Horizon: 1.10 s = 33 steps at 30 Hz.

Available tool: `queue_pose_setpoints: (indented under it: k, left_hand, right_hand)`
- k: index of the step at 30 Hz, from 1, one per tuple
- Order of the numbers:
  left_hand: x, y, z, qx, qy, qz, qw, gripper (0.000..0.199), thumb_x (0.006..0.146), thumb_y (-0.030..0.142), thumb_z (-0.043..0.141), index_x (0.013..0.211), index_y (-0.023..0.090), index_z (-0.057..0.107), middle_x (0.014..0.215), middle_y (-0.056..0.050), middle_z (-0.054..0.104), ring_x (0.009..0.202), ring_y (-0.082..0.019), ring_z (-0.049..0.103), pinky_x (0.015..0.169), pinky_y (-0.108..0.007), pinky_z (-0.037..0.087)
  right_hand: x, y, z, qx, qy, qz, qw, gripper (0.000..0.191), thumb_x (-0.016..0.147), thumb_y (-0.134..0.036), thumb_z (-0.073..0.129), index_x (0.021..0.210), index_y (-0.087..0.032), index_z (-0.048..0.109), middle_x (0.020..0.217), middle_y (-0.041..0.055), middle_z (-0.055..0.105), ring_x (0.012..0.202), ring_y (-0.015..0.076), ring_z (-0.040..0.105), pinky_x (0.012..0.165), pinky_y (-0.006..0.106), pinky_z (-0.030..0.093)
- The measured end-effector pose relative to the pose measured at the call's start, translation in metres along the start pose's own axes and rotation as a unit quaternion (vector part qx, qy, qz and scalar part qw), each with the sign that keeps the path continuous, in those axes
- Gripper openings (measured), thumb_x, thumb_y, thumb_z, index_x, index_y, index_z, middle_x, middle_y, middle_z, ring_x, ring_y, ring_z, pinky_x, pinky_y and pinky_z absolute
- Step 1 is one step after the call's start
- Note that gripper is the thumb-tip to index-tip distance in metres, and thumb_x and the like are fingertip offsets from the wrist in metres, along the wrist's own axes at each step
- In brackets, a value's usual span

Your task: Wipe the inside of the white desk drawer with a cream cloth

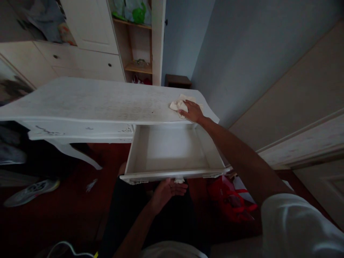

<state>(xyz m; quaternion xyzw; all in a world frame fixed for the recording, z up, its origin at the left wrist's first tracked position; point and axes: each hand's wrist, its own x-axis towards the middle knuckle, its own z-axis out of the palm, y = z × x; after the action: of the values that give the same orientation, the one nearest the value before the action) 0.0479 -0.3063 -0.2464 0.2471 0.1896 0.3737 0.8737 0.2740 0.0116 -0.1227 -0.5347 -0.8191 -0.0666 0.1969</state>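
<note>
My right hand [192,111] presses a crumpled cream cloth [179,104] onto the top of a white desk [107,98], near its right end. The fingers curl over the cloth. Below, a white drawer [172,148] is pulled out from the desk, with a bare pale bottom. At its front, my left hand [168,191] is palm up beside and under the small white knob [179,180], fingers stretched to the right. The fingers look loose rather than wrapped round the knob. Grey smudges and dark specks mark the desktop left of the cloth.
Behind the desk stands a white cabinet [88,25] with an open shelf section holding plastic bags [134,12]. A wall rises close on the right. On the dark red floor are a red bag [228,200] at right and a sneaker [32,192] at left.
</note>
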Motion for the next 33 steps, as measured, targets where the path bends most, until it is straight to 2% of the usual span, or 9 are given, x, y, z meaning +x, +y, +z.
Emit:
queue_pose_setpoints:
  k: [4, 8, 12, 17, 23, 33]
  left_hand:
    - [0.004, 0.01, 0.007, 0.0, -0.007, 0.0, 1.0, 0.056, 0.09, 0.057, 0.051, 0.103, 0.007, 0.074, 0.111, -0.02, 0.073, 0.095, -0.026, 0.069, 0.091, -0.04, 0.048]
    - [0.016, 0.017, 0.002, 0.0, 0.018, 0.005, 1.0, 0.051, 0.091, 0.054, 0.051, 0.101, 0.009, 0.073, 0.109, -0.019, 0.074, 0.095, -0.026, 0.07, 0.091, -0.04, 0.049]
    - [0.032, 0.026, -0.006, 0.018, 0.027, 0.004, 0.999, 0.051, 0.092, 0.054, 0.052, 0.101, 0.008, 0.073, 0.109, -0.019, 0.074, 0.094, -0.026, 0.07, 0.09, -0.039, 0.049]
    - [0.059, 0.04, -0.006, 0.025, 0.04, -0.006, 0.999, 0.052, 0.095, 0.052, 0.046, 0.101, 0.007, 0.073, 0.108, -0.018, 0.074, 0.091, -0.023, 0.07, 0.088, -0.036, 0.05]
    - [0.093, 0.061, -0.007, 0.022, 0.09, -0.005, 0.996, 0.052, 0.098, 0.048, 0.041, 0.098, 0.006, 0.073, 0.102, -0.019, 0.075, 0.085, -0.021, 0.07, 0.084, -0.034, 0.053]
    - [0.142, 0.103, -0.017, 0.036, 0.174, 0.042, 0.983, 0.044, 0.094, 0.046, 0.052, 0.087, 0.008, 0.072, 0.094, -0.017, 0.075, 0.076, -0.019, 0.07, 0.076, -0.031, 0.054]
  right_hand:
    - [0.0, 0.001, 0.0, 0.001, 0.0, -0.004, 1.0, 0.088, 0.087, -0.079, 0.031, 0.145, -0.014, 0.045, 0.151, 0.0176, 0.044, 0.138, 0.037, 0.04, 0.111, 0.055, 0.032]
    - [-0.001, 0.0, -0.001, -0.001, 0.001, -0.007, 1.0, 0.085, 0.088, -0.077, 0.033, 0.145, -0.015, 0.045, 0.151, 0.017, 0.045, 0.138, 0.0368, 0.041, 0.111, 0.056, 0.032]
    - [-0.003, -0.004, -0.003, -0.015, 0.001, -0.005, 1.0, 0.082, 0.089, -0.073, 0.034, 0.144, -0.014, 0.046, 0.15, 0.018, 0.046, 0.136, 0.0366, 0.042, 0.11, 0.054, 0.033]
    - [-0.006, -0.008, -0.005, -0.038, -0.008, 0.001, 0.999, 0.076, 0.092, -0.068, 0.036, 0.145, -0.014, 0.045, 0.15, 0.0178, 0.046, 0.137, 0.0355, 0.042, 0.111, 0.052, 0.032]
    - [-0.009, -0.01, -0.005, -0.035, 0.005, -0.005, 0.999, 0.071, 0.093, -0.063, 0.039, 0.144, -0.015, 0.046, 0.151, 0.0171, 0.045, 0.138, 0.0352, 0.04, 0.111, 0.051, 0.032]
    - [-0.015, -0.01, -0.003, -0.004, 0.05, -0.023, 0.998, 0.063, 0.09, -0.057, 0.048, 0.141, -0.019, 0.05, 0.148, 0.0134, 0.05, 0.135, 0.0335, 0.044, 0.11, 0.052, 0.034]
